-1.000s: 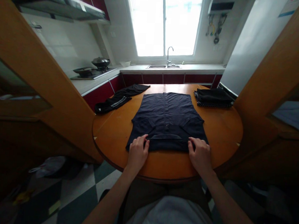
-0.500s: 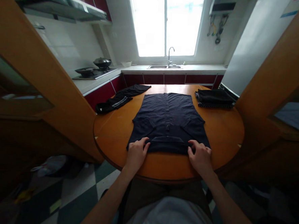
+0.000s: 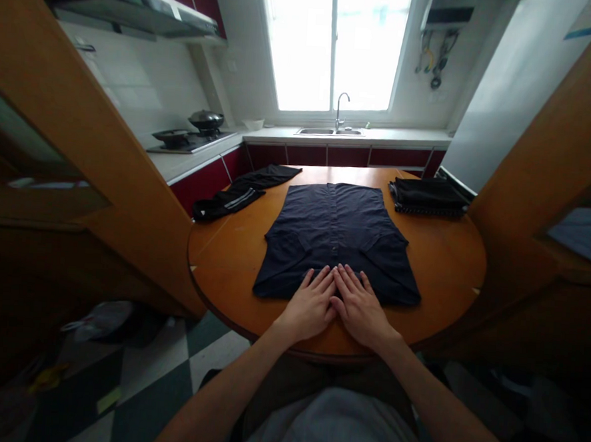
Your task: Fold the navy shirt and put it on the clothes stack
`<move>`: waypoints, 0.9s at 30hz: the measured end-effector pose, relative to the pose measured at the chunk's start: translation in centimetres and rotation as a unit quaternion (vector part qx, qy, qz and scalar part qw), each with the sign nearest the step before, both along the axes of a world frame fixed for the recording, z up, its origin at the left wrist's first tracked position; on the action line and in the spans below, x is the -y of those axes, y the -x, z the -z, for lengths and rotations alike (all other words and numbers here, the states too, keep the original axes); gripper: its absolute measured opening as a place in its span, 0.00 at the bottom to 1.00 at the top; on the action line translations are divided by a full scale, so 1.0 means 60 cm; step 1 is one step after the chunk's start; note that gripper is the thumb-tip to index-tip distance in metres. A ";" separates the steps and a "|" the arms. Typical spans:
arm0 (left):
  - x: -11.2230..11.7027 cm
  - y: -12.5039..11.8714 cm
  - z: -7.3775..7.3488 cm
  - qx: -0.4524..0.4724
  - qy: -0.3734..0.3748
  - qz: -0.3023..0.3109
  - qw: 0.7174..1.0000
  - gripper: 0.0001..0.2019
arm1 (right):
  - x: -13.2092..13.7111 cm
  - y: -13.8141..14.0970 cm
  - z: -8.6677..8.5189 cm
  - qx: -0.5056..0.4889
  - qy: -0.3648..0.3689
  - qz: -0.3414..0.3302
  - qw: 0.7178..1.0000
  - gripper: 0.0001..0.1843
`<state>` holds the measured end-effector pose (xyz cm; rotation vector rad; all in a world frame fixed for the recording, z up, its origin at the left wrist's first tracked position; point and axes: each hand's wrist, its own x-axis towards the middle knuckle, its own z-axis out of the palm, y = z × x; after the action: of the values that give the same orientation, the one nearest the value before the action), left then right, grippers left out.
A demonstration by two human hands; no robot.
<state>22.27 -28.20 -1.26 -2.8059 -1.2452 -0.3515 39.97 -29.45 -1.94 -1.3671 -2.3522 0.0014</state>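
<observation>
A dark navy shirt (image 3: pixel 333 216) with a button placket down its middle lies spread flat on the round wooden table (image 3: pixel 223 263). Its sleeves do not show. My left hand (image 3: pixel 313 307) rests flat on the middle of the shirt's near edge, fingers stretched out. Beside it lies my right hand (image 3: pixel 358 306), also flat with fingers apart, and the two hands touch at the fingertips and thumbs. The part of the shirt under my palms and fingers, with the collar area, is hidden. Neither hand grips anything.
A black garment (image 3: pixel 242 191) with light stripes lies loosely at the table's left. Folded dark clothes (image 3: pixel 428 196) are stacked at the right. Beyond are a counter with a sink (image 3: pixel 325 132) and a stove (image 3: pixel 193 141) with pans. Wooden door frames flank the table.
Both hands have moved inward from the shirt's two near corners to its middle and flattened, letting go of the edge. The shirt stays in place.
</observation>
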 end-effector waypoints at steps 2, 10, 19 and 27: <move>0.002 0.004 0.002 -0.003 -0.001 -0.003 1.000 0.32 | 0.000 -0.007 0.009 0.017 0.018 0.001 1.000 0.35; 0.012 0.051 0.003 -0.004 -0.003 -0.077 0.997 0.34 | 0.009 -0.046 0.019 0.050 0.026 0.031 0.998 0.38; 0.021 0.140 0.006 -0.022 0.014 -0.099 0.995 0.34 | 0.018 -0.097 0.024 0.046 0.031 0.025 0.998 0.38; 0.020 0.167 0.007 -0.001 0.039 -0.078 0.996 0.30 | 0.030 -0.146 0.023 0.038 0.040 0.018 0.998 0.37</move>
<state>12.27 -29.42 -1.68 -2.7460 -1.4979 -0.2962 48.71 -31.26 -3.33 -1.4726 -2.4131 0.0347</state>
